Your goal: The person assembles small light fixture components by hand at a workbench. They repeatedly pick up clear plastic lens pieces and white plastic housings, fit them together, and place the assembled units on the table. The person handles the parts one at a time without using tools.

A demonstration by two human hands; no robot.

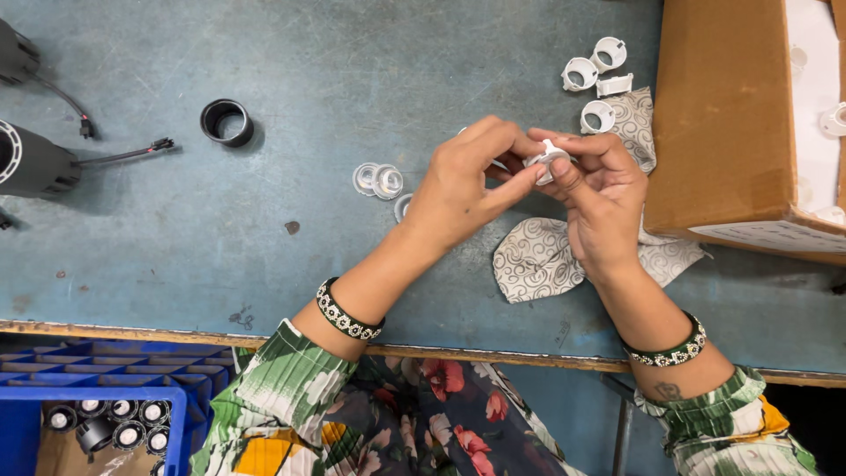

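White part (547,159) sits pinched between both my hands, just above table centre-right, held up off the top so I can work it w/ fingertips from both sides. Left hand (463,189) comes in from 8 o'clock, thumb & forefinger closed on the part's left edge; other fingers curled over top. Right hand (599,198) comes from 5 o'clock, thumb pressed on the part's face, fingers wrapped behind it — grip is tight both sides. Can't tell if it's one pc or two being pushed together.

Under my right wrist, patterned cloth (538,260) on the table (352,70), prob. for wiping. At 9 o'clock of the part, clear lenses (379,180) lying close, w/in easy reach. At 1 o'clock, white rings (595,66) in a loose bunch beside the cardboard box (723,115) at 3 o'clock. Further out at 10 o'clock, black ring (226,122); far left, black housings (31,159) w/ wires. Blue crate (97,397) w/ finished-looking units low at 7 o'clock, below table edge.
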